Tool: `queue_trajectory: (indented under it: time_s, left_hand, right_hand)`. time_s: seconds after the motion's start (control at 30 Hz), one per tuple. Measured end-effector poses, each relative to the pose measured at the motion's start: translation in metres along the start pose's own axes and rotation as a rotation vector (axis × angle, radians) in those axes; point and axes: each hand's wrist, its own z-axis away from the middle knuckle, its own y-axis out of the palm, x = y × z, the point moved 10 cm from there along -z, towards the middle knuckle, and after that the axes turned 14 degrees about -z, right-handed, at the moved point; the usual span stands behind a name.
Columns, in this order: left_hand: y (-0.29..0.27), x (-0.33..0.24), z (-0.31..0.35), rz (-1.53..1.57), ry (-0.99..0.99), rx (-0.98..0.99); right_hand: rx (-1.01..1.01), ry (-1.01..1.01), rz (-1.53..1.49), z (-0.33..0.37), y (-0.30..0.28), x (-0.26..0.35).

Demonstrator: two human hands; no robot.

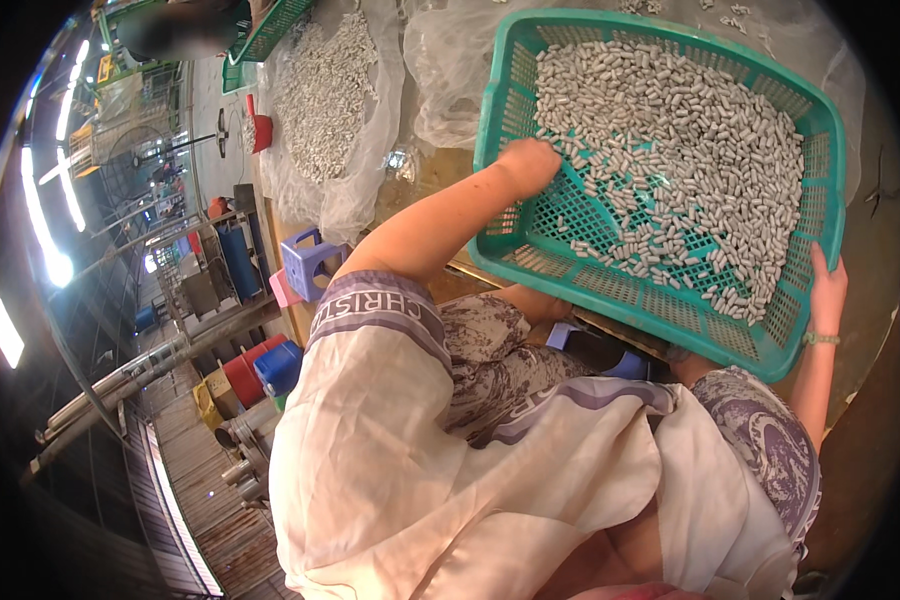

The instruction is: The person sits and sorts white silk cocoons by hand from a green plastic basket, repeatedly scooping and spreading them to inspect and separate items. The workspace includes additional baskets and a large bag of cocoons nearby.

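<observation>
A large green plastic basket (610, 275) with meshed sides and floor is tilted in front of me. Small grey-white cylindrical pieces (700, 140) cover much of its floor, heaped toward the far and right sides, thinner at the near left. My left hand (530, 166) reaches over the left rim, its fingers curled closed just inside beside the pieces; what they hold, if anything, is hidden. At the lower right corner, my right hand (827, 292) grips the basket's rim, thumb on top. A bracelet circles that wrist.
Clear plastic sheeting (430, 90) with a pile of similar pieces (325, 100) lies at the far left, near a red scoop (259, 128). A purple stool (310, 262) stands left of my left arm. Blue and red containers (278, 368) sit farther left.
</observation>
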Motion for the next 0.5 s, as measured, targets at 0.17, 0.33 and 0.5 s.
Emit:
queue_trajectory:
  time_s: [0.17, 0.33, 0.5]
  left_hand:
    - [-0.003, -0.022, 0.010, 0.005, 0.183, -0.117]
    - [0.016, -0.052, 0.026, -0.188, 0.321, -0.131]
    - [0.014, -0.049, 0.020, -0.165, 0.171, -0.093]
  right_hand:
    - [0.001, -0.004, -0.035, 0.002, 0.002, 0.003]
    - [-0.015, 0.006, -0.017, 0.003, 0.001, 0.001]
    - [-0.023, -0.018, 0.022, 0.002, 0.000, 0.003]
